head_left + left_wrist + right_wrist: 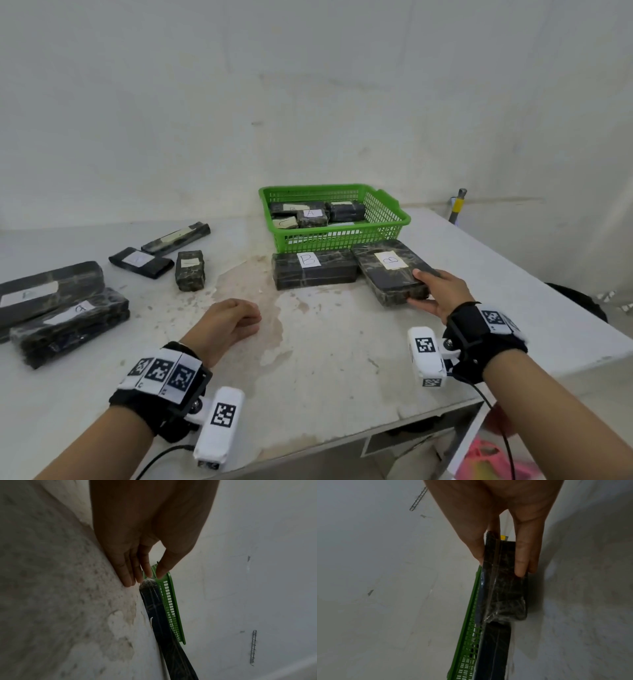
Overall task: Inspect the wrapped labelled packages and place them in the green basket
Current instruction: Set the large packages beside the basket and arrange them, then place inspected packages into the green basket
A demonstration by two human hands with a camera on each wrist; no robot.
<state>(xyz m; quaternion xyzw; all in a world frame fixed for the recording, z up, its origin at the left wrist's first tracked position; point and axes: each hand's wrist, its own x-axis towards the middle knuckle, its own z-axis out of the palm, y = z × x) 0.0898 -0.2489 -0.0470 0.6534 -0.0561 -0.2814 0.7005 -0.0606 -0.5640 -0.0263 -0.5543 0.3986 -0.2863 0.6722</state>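
Note:
The green basket [387, 219] stands at the back of the table with several wrapped packages [310, 216] inside. In front of it lie two dark packages labelled B, the left one [313, 269] and the right one [394, 270]. My right hand [435, 291] grips the near end of the right package [508, 595], thumb on its top face and fingers along its near edge. My left hand [233, 322] rests on the bare table with loosely curled fingers and holds nothing; in the left wrist view the left hand [145, 579] lies short of the left package [154, 608] and the basket [171, 608].
Several more wrapped packages lie on the left of the table, two large ones [70, 325] near the edge and smaller ones [190, 269] further back. The table's right edge [513, 274] runs close to my right hand. A yellow-banded handle [458, 205] stands behind it.

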